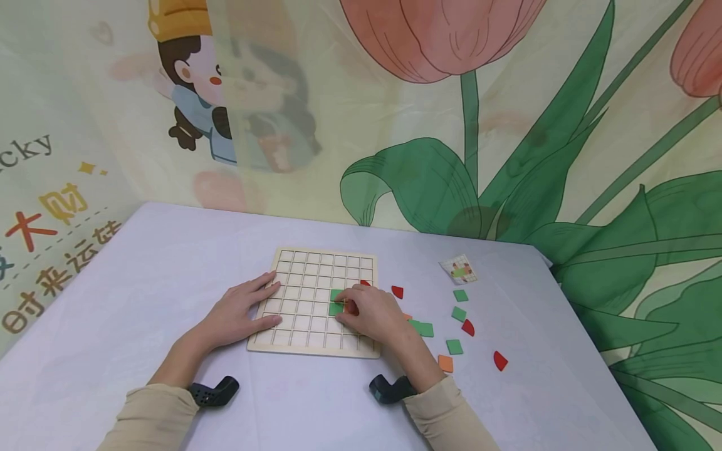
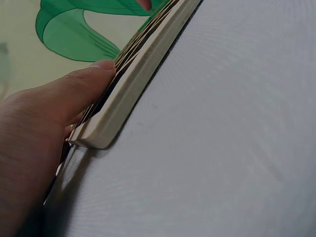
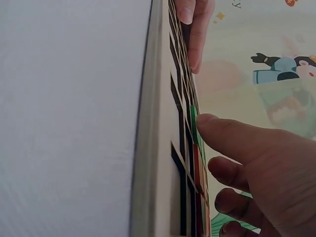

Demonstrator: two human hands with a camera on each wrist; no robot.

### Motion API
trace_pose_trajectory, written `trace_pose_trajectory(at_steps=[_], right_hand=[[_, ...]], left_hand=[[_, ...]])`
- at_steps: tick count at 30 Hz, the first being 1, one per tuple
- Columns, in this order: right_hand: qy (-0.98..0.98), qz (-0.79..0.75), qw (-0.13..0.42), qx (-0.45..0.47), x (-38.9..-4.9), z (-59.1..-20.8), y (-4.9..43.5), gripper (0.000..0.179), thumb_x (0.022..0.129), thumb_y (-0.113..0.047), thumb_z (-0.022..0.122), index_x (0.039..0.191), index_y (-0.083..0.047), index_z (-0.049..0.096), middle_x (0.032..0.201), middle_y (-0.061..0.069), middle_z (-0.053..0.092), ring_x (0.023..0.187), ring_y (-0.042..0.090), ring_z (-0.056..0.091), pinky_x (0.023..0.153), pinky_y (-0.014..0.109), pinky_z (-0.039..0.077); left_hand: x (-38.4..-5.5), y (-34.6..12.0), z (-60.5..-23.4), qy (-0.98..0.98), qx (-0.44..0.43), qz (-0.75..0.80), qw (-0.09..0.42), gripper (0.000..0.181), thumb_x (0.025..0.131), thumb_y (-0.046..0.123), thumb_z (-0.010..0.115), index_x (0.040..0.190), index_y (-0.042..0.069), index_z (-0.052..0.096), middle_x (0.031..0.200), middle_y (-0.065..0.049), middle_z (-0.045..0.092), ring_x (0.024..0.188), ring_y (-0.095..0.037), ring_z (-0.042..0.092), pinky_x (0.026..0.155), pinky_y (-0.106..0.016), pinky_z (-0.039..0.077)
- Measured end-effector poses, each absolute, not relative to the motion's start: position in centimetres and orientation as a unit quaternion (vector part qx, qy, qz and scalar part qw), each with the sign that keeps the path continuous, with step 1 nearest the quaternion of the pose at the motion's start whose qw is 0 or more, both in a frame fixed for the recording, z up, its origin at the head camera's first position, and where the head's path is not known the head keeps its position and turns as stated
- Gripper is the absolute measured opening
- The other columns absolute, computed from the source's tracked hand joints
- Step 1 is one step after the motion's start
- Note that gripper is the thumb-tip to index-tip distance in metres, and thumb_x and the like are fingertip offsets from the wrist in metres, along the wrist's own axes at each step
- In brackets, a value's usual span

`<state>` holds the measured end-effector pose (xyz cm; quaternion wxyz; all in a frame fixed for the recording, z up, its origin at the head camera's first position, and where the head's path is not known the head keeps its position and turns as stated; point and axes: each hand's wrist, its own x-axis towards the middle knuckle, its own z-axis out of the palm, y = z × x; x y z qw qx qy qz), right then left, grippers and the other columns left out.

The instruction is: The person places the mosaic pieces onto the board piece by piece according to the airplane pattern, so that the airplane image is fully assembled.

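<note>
A wooden grid board (image 1: 291,322) lies on the table between the hands. My left hand (image 1: 239,311) rests on its left side, fingers at the edge and thumb on the grid; the left wrist view shows the thumb (image 2: 86,81) on the rim. On the board's right half, my right hand (image 1: 372,311) pinches a green square tile (image 1: 335,309) at its near and far edges, with the tile down at the grid. Another green square tile (image 1: 335,294) sits just beyond it. Part of a red quarter-round tile (image 1: 365,283) shows past the knuckles. The right hand covers nearby cells; orange and red edges show in the right wrist view.
Right of the board lie loose green squares (image 1: 454,347), an orange square (image 1: 445,363) and red quarter-round pieces (image 1: 500,361). A small patterned card (image 1: 459,269) lies farther back. White cloth (image 1: 197,250) covers the table, with a printed backdrop (image 1: 316,125) behind.
</note>
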<state>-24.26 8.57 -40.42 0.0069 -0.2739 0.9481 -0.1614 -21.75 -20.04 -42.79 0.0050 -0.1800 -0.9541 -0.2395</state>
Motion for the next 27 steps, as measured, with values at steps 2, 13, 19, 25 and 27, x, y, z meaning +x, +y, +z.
trace_pose_trajectory(at_steps=[2, 13, 19, 25, 27], right_hand=[[0.948, -0.171, 0.008, -0.270, -24.3, -40.3, 8.8, 0.024, 0.083, -0.033, 0.072, 0.106, -0.025, 0.070, 0.070, -0.012, 0.050, 0.064, 0.004, 0.046, 0.051, 0.017, 0.034], [0.957, -0.183, 0.015, -0.224, -25.0, -39.6, 10.1, 0.027, 0.085, -0.039, 0.069, 0.109, -0.025, 0.069, 0.072, -0.013, 0.053, 0.066, 0.006, 0.049, 0.056, 0.020, 0.040], [0.964, -0.192, 0.015, -0.181, -25.4, -39.1, 11.2, 0.031, 0.084, -0.037, 0.071, 0.111, -0.022, 0.069, 0.075, -0.010, 0.055, 0.068, 0.010, 0.051, 0.057, 0.024, 0.042], [0.968, -0.209, 0.018, -0.138, -26.2, -39.0, 12.9, 0.033, 0.084, -0.035, 0.072, 0.114, -0.022, 0.068, 0.078, -0.006, 0.056, 0.070, 0.013, 0.050, 0.054, 0.024, 0.043], [0.969, -0.212, 0.016, -0.127, -26.5, -39.0, 13.5, 0.032, 0.085, -0.035, 0.071, 0.114, -0.022, 0.068, 0.077, -0.006, 0.056, 0.070, 0.014, 0.050, 0.054, 0.024, 0.043]], left_hand=[[-21.7, -20.0, -42.8, -0.954, -0.180, -0.240, 0.004, 0.074, 0.085, 0.052, 0.062, 0.141, 0.007, 0.045, 0.154, -0.014, 0.032, 0.138, -0.040, 0.032, 0.108, -0.059, 0.028], [-21.6, -20.0, -42.6, -0.956, -0.177, -0.236, 0.001, 0.074, 0.085, 0.053, 0.061, 0.141, 0.007, 0.045, 0.154, -0.014, 0.032, 0.138, -0.040, 0.032, 0.108, -0.059, 0.028], [-21.6, -20.1, -42.7, -0.955, -0.178, -0.236, 0.001, 0.074, 0.086, 0.053, 0.061, 0.142, 0.008, 0.045, 0.154, -0.013, 0.032, 0.139, -0.040, 0.032, 0.108, -0.059, 0.028], [-21.7, -20.1, -42.8, -0.955, -0.180, -0.236, 0.004, 0.074, 0.085, 0.052, 0.062, 0.141, 0.007, 0.045, 0.154, -0.014, 0.032, 0.138, -0.041, 0.032, 0.108, -0.059, 0.028], [-21.7, -20.0, -42.8, -0.955, -0.179, -0.237, 0.002, 0.074, 0.085, 0.052, 0.063, 0.141, 0.007, 0.045, 0.154, -0.013, 0.032, 0.139, -0.040, 0.032, 0.109, -0.059, 0.027]])
